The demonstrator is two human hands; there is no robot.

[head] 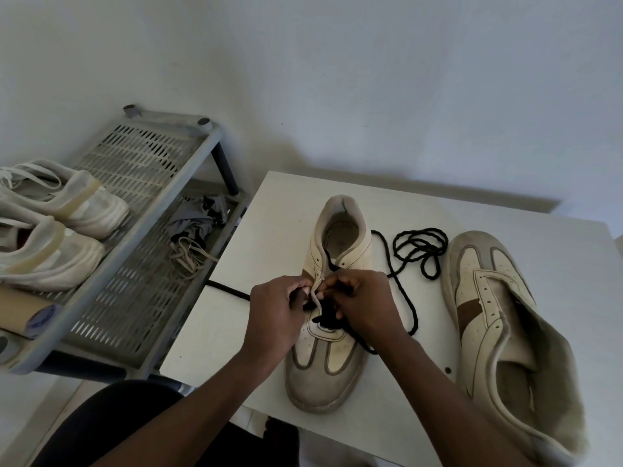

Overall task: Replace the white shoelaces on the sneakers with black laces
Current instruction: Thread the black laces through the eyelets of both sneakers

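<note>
1. Both sets of fingers are curled tight together over the middle eyelets of the sneaker (328, 298). The left hand (274, 313) has its fingers (300, 287) pinching the black lace (419, 251) beside the tongue, and the right hand (365, 305) has its fingers (338, 284) clamped on the same lace. The exact pinch point is hidden. Because the tip cannot be seen, it may miss its eyelet or go into the wrong row.
2. Just toward the toe from the fingers, the lace is bunched in a dark knot of crossings. Pulling now could lock in a twist or leave the two ends uneven.
3. To the right of the sneaker, the slack lies in a loose coil on the worktop (269, 214). A sharp tug could tighten those loops into a tangle.
4. To the left of the sneaker, a stretch of lace runs to the worktop edge. If it hangs over, its weight may drag the threaded lace back out.
5. Further right of the sneaker, the second sneaker (505, 332) lies on its side with bare eyelets, close to the coil. The lace could snag on it.
6. Well left of the sneaker, pale laces (190, 256) lie on the rack (141, 183), clear of the work.
</note>
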